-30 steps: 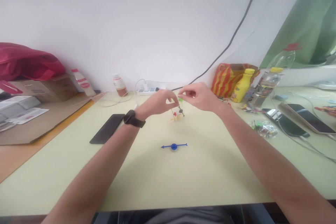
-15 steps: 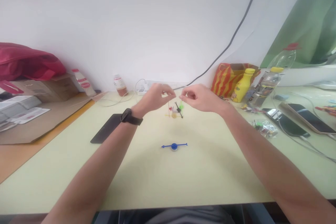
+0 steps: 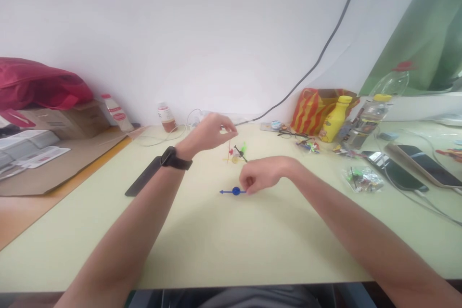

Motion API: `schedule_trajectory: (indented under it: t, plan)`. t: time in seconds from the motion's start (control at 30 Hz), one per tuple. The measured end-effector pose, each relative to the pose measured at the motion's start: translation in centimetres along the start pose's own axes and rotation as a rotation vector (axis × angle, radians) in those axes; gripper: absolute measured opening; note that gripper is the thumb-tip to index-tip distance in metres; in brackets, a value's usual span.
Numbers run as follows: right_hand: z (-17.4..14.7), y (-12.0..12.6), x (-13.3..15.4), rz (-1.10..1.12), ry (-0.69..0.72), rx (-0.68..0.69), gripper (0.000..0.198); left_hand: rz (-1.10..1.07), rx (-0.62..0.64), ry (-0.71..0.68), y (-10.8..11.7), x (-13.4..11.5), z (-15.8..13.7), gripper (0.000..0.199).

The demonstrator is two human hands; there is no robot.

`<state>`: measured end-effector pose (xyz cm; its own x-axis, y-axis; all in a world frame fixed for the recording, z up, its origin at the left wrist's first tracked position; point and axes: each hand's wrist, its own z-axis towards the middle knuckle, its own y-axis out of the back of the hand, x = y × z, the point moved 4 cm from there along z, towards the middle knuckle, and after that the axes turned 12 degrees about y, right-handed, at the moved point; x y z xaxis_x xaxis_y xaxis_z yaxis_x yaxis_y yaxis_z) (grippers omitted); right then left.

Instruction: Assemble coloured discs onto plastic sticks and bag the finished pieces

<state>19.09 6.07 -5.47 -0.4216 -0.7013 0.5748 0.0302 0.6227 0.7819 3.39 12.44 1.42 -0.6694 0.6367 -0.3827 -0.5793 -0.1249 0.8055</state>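
Head view: blue arrow (image 3: 236,191), pinched in right fingers (image 3: 247,172), apart from coloured pieces (image 3: 240,153); handling apparently unfinished. Cannot tell contents of narrow-set left fingers (image 3: 228,123).

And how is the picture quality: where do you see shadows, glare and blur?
Head view, near side: soft shadow on the table beside the right forearm; head view, right: pale glare on the left phone of two; head view, centre: small coloured pieces hazy.

Between the forearms (image 3: 124,243), bare desk (image 3: 260,250) runs free from near edge to blue arrow (image 3: 236,191); a striped bag (image 3: 306,111) and yellow bottle (image 3: 334,121) block part of the far edge.
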Motion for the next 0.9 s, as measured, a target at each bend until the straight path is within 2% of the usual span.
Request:
schedule_trajectory:
  t: [0.1,0.23,0.3,0.37,0.43,0.57,0.7,0.9]
  plan:
    - [-3.1,3.1,0.4,-0.042,0.016,-0.273,0.007,-0.027,0.037,-0.004,0.5,-0.6,-0.2,0.018]
    - [-7.8,7.2,1.4,-0.205,0.015,-0.783,0.009,-0.037,0.082,-0.006,0.8,-1.0,-0.3,0.02]
    - [-9.3,8.3,2.0,-0.267,0.023,-1.019,0.012,-0.017,0.103,-0.015,0.7,-1.2,-0.4,0.021]
    - [-9.8,8.7,2.5,-0.343,0.028,-1.182,0.012,-0.009,0.116,-0.021,0.4,-1.3,-0.4,0.021]
    - [-9.3,8.6,2.6,-0.402,0.028,-1.213,0.011,-0.02,0.118,-0.024,0.3,-1.6,-0.5,0.023]
    - [-7.0,7.8,1.7,-0.395,0.034,-1.098,0.013,-0.054,0.117,-0.023,0.0,-2.3,-0.6,0.027]
    - [-5.6,7.2,0.6,-0.33,0.043,-1.067,0.015,-0.057,0.105,-0.029,-0.1,-2.8,-0.6,0.026]
    - [-5.3,7.1,0.0,-0.271,0.024,-1.153,0.013,-0.08,0.058,-0.049,-0.2,-3.2,-0.5,0.021]
